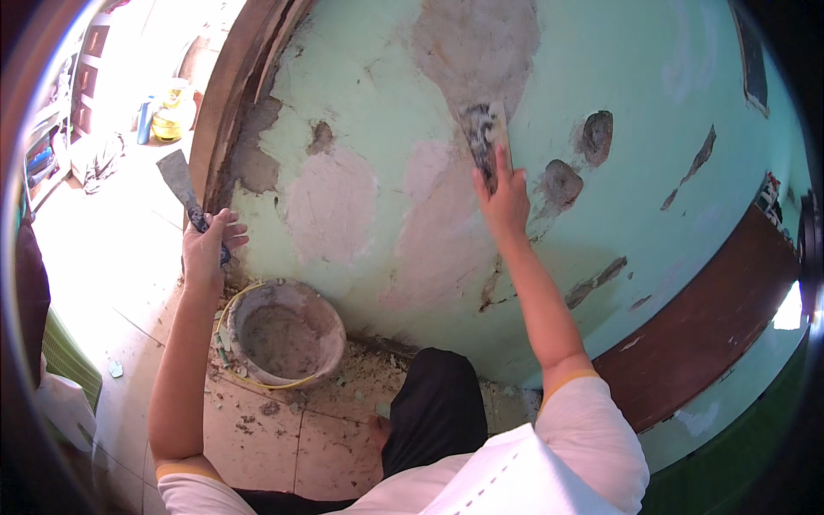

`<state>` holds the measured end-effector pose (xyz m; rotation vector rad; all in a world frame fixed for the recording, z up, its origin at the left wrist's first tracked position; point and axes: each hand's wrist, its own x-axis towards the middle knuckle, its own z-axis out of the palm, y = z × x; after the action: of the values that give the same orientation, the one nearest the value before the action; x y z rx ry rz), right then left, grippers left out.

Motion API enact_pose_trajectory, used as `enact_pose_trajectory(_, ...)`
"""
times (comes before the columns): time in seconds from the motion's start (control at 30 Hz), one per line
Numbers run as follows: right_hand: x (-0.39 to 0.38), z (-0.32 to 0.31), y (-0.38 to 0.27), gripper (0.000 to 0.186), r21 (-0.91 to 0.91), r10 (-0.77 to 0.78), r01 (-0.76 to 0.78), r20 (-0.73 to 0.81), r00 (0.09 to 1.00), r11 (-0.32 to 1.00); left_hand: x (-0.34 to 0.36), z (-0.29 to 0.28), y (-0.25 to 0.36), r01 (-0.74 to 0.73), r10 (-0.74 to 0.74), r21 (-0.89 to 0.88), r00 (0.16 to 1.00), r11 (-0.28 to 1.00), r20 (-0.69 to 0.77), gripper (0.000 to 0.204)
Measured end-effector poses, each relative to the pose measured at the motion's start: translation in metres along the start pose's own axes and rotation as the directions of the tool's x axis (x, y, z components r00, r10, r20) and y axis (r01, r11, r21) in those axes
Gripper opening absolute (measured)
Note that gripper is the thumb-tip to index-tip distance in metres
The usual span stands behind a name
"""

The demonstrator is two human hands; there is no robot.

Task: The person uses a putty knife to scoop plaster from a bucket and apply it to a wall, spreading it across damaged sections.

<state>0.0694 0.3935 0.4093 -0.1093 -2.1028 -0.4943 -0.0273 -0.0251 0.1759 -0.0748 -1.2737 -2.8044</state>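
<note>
My right hand [505, 204] is closed around a broad, smeared putty knife [485, 130], its fingers along the blade. The blade lies against the wall at the lower end of a grey plaster patch [477, 51]. Out to the left, my left hand [204, 249] grips the dark handle of a narrower putty knife [178, 178], whose blade points up, away from the wall's face. Below that hand a round bucket [333, 330] with a yellow handle stands on the floor, its inside coated with greyish residue. Pale pinkish patches [330, 204] mark the green wall [609, 60].
Right of my right hand, the wall has two rough holes [596, 137] and several chipped spots. A wooden door frame [225, 103] rises at the left. Beyond it, a yellow gas cylinder [174, 112] stands in bright light. Debris litters the tiled floor [257, 446]; a brown panel [704, 330] lies along the lower right wall.
</note>
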Motion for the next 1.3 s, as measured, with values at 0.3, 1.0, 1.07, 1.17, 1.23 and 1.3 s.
enact_pose_trajectory(0.3, 0.181, -0.028, -0.066, 0.065, 0.018, -0.138, 0.154, -0.358, 0.923, 0.988, -0.002, 0.008, 0.002, -0.028, 0.028, 0.014, 1.000, 1.000, 0.006, 0.017)
enact_pose_trajectory(1.0, 0.206, -0.022, -0.113, 0.064, -0.034, -0.145, 0.141, -0.251, 0.957, 0.989, 0.001, -0.002, 0.008, -0.029, 0.028, 0.031, 0.999, 0.999, 0.025, 0.026)
enact_pose_trajectory(1.07, 0.196, -0.008, -0.105, 0.065, -0.051, -0.185, 0.178, -0.241, 0.953, 0.983, -0.001, 0.004, 0.011, -0.040, 0.040, -0.006, 0.999, 0.999, 0.032, 0.026)
enact_pose_trajectory(1.17, 0.146, 0.008, -0.078, 0.065, -0.054, -0.157, 0.152, -0.094, 0.983, 0.987, -0.002, 0.007, 0.012, -0.034, 0.034, -0.032, 0.999, 0.999, 0.018, 0.020)
enact_pose_trajectory(1.23, 0.097, 0.009, -0.060, 0.065, -0.032, -0.134, 0.132, -0.058, 0.989, 0.991, -0.002, 0.003, 0.014, -0.028, 0.029, -0.025, 0.999, 0.999, 0.014, 0.021)
enact_pose_trajectory(1.3, 0.071, -0.001, -0.051, 0.063, -0.049, -0.165, 0.161, -0.099, 0.981, 0.986, 0.000, -0.003, 0.012, -0.027, 0.027, -0.006, 1.000, 1.000, 0.010, 0.018)
